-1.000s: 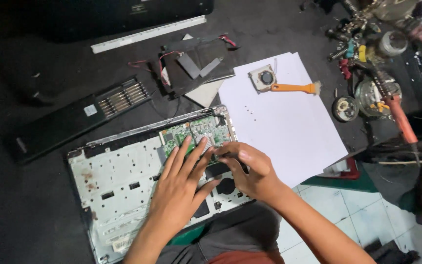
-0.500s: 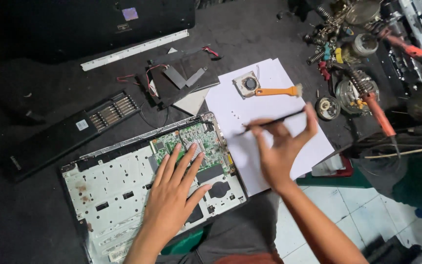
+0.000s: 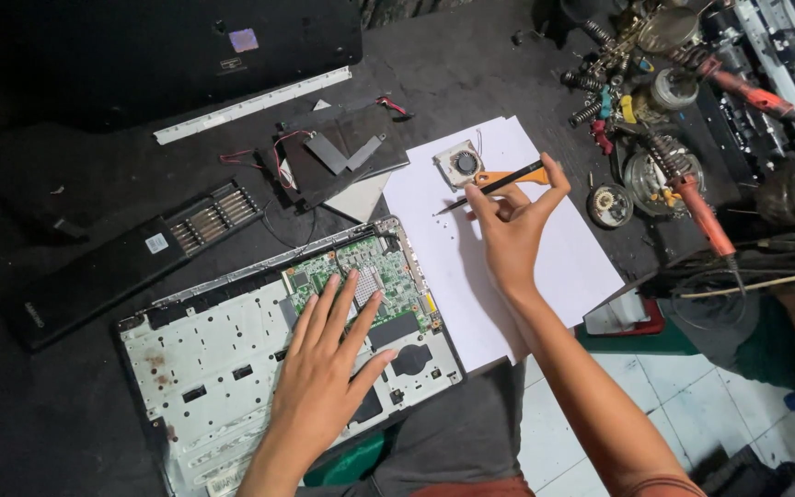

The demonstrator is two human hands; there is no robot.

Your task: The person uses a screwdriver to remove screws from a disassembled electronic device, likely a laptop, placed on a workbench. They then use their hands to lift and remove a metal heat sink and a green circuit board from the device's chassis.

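1. The left hand (image 3: 324, 377) lies flat, fingers spread, on the open laptop base (image 3: 232, 368).
2. The right hand (image 3: 512, 221) pinches a thin screwdriver (image 3: 494, 187) over white paper (image 3: 471, 267).
3. Maybe a screw rides its tip; keep it steady.

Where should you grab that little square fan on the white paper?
Judging by its pose, pinch the small fan by its two outer side edges, coming straight down from above. It lies flat on the white paper, round hub upward, so only its thin rim offers grip.

A small white label (image 3: 156, 243) sits on the long black battery (image 3: 131, 267); a purple sticker (image 3: 244, 40) marks the black cover (image 3: 167, 55).
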